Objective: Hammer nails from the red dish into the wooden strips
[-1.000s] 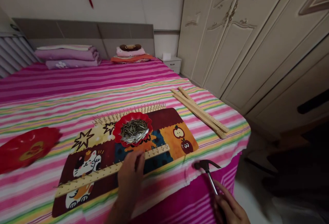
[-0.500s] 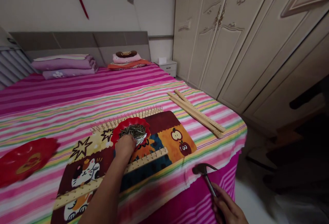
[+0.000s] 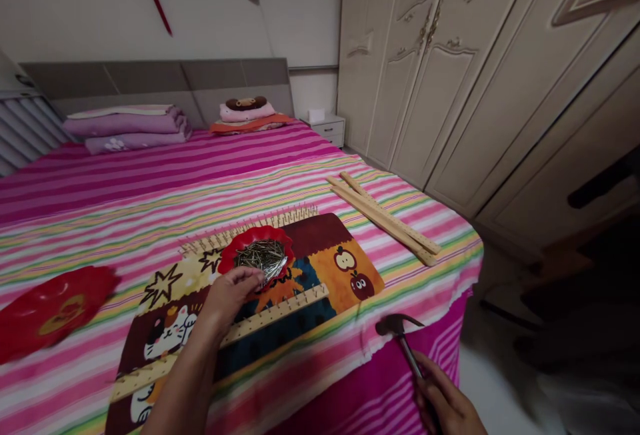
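Note:
My left hand is at the near rim of a red scalloped bowl, thumb and fingertips pinched together. Whatever they hold is too small to make out. Loose nails fill the bowl. Under my left forearm runs a long wooden strip with a row of nails standing in it; part of it is hidden by the arm. A patterned mat lies beneath strip and bowl. At the bed's near edge my right hand is closed round the handle of a claw hammer, its head pointing away from me.
Behind the bowl lies another wooden strip thick with upright nails. Several bare wooden strips lie at the right on the striped cloth. A red tray is at the left. Beyond the bed stands a wardrobe.
My left hand has come up out of the nails and drawn back toward me, to the bowl's near rim, fingers pinched. My right hand and the hammer have hardly moved.

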`<state>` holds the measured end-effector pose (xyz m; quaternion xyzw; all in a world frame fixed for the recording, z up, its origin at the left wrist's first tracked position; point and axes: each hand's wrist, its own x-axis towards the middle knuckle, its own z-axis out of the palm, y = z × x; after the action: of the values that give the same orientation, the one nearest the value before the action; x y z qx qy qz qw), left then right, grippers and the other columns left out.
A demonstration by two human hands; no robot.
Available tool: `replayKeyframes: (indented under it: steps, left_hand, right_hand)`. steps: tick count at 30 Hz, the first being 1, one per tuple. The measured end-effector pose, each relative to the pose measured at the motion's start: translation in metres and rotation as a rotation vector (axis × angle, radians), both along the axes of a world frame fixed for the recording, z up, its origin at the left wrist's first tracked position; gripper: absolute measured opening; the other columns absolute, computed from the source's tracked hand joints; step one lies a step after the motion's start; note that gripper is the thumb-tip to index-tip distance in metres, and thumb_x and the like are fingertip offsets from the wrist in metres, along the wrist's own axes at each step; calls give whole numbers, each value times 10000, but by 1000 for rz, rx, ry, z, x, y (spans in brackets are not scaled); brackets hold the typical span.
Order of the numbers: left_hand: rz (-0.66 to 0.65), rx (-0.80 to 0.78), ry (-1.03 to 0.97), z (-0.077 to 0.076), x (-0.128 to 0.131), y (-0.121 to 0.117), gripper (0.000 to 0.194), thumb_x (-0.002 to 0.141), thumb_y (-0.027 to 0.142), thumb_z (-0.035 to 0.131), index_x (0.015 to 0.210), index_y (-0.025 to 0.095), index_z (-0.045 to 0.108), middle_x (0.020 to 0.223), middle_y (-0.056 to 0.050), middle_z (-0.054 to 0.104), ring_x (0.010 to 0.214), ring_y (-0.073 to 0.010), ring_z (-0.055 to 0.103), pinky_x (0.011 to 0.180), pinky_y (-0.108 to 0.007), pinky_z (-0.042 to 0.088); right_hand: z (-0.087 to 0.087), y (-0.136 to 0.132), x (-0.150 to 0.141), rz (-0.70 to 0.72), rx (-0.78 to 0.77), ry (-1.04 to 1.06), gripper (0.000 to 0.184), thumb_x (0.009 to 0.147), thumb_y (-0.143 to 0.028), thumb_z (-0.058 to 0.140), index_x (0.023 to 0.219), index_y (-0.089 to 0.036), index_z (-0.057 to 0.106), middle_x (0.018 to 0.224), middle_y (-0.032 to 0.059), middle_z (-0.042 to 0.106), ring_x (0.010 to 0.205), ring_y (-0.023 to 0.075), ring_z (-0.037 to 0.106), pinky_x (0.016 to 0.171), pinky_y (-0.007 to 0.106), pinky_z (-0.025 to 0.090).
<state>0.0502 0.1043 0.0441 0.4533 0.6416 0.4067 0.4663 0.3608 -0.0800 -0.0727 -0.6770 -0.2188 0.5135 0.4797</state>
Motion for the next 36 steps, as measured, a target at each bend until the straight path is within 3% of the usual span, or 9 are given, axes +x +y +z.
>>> replayKeyframes:
  steps: [4,9,14,23,31,36]
  left_hand:
    - [25,-5,-109,8,2,-21,481,439,392,769,834,159,625,595,16,643,536,-103,563,510,-205,426]
    - [-49,-24,-153,-1,1,-39,313,564,358,703,800,156,665,674,-19,680,596,-105,594,586,-217,469]
    - [-85,-91,-176,-5,2,-51,385,496,348,743,825,155,694,787,-62,717,737,-172,650,711,-284,512]
    - [-7,-71,-50,-25,12,-64,418,423,401,762,762,167,686,690,-30,704,664,-154,644,658,-262,515]
    - [116,35,73,-31,17,-75,388,515,431,720,805,177,680,710,-26,702,702,-166,646,641,-252,510]
    - [116,58,124,-33,15,-76,399,585,491,669,853,196,693,810,-19,697,640,-134,621,621,-247,517]
  right_hand:
    - [-2,1,0,4,20,-39,650,676,-512,599,1237,-199,500,484,-86,505,250,65,383,237,155,210]
    - [-4,0,0,3,33,-61,638,680,-507,589,1229,-193,497,484,-92,499,237,62,370,225,153,202]
    - [-7,-1,1,14,43,-68,585,711,-493,558,1201,-179,494,485,-87,515,247,61,372,232,150,208]
    - [6,1,-2,22,33,-47,580,718,-467,568,1217,-188,473,508,-92,520,260,55,371,239,147,214]
    - [11,0,-2,29,37,-65,586,703,-443,578,1210,-163,486,509,-91,515,271,61,378,243,163,240]
    - [13,1,-3,23,30,-85,583,679,-449,582,1186,-168,518,495,-90,508,263,65,371,240,167,243]
